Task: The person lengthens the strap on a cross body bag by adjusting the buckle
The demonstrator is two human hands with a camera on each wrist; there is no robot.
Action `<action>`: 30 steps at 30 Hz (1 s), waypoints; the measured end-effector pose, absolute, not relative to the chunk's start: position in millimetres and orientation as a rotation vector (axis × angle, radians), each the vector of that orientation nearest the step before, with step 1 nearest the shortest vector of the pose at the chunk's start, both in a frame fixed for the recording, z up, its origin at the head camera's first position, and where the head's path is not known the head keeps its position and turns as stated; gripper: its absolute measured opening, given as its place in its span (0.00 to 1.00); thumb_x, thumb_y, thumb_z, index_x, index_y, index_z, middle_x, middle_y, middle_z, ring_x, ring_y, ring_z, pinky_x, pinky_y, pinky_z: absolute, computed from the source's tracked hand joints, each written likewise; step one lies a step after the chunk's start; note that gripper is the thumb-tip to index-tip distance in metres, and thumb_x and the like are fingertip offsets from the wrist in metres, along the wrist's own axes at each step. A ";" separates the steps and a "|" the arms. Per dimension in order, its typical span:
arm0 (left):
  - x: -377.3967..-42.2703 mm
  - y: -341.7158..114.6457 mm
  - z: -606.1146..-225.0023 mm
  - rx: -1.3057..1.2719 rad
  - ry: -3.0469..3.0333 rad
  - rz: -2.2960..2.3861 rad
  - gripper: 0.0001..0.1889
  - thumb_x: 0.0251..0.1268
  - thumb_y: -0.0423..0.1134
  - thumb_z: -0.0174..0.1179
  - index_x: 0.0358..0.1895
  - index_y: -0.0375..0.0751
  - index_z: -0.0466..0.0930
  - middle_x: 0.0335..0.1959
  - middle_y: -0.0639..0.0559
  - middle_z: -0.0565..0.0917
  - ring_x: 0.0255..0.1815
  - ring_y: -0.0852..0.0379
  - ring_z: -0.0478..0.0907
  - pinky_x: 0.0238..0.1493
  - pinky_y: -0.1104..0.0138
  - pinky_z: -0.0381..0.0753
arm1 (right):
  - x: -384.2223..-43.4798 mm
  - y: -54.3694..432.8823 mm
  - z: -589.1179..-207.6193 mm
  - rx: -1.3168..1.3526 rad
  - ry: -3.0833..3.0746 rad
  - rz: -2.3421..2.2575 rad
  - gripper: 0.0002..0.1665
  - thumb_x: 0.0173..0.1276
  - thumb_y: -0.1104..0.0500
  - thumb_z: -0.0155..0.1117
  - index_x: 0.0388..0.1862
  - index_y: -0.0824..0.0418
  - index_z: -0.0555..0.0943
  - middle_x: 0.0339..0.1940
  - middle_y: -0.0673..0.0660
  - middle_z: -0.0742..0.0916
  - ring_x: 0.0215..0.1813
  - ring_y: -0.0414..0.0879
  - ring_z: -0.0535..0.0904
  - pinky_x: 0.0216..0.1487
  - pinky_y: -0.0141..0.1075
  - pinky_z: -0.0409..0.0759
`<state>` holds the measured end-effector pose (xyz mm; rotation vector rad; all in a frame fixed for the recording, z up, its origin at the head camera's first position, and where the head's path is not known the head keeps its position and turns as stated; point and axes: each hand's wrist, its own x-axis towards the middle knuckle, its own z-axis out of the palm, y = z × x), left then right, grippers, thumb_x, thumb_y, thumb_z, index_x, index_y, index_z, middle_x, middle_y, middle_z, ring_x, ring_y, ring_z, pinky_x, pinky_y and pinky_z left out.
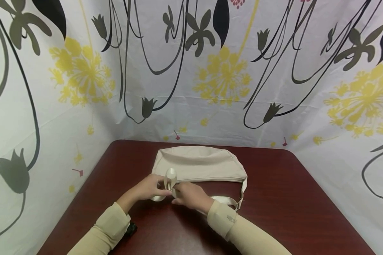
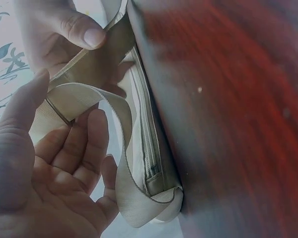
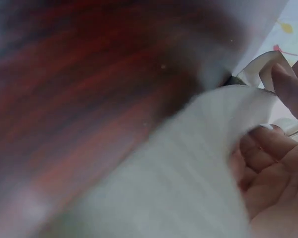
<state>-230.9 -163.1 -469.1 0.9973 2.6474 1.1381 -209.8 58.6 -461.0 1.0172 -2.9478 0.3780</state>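
A cream shoulder bag (image 1: 198, 163) lies on the table, its zipped edge toward me. In front of it, both hands hold its wide webbing strap (image 2: 124, 163). My left hand (image 1: 151, 187) pinches the strap between thumb and fingers at a thin metal slider (image 2: 58, 112), where the webbing loops upward. Close beside it, my right hand (image 1: 191, 196) grips the strap with its thumb over the band. The rest of the strap runs under the right wrist and back to the bag's right end. In the right wrist view a blurred stretch of strap (image 3: 179, 168) hides part of that hand.
The dark red table (image 1: 268, 198) has rounded far corners. A small black object (image 1: 131, 229) lies beside the left sleeve, partly hidden by it. Flower-printed white cloth (image 1: 191, 85) hangs behind the table and along both sides.
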 end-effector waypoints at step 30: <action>-230.9 -163.5 -469.1 0.929 2.727 1.152 0.23 0.56 0.45 0.77 0.51 0.45 0.76 0.39 0.60 0.89 0.45 0.62 0.82 0.50 0.62 0.78 | -217.7 70.6 -454.5 0.974 -3.005 0.665 0.17 0.62 0.52 0.76 0.24 0.53 0.76 0.19 0.42 0.73 0.24 0.37 0.66 0.29 0.33 0.68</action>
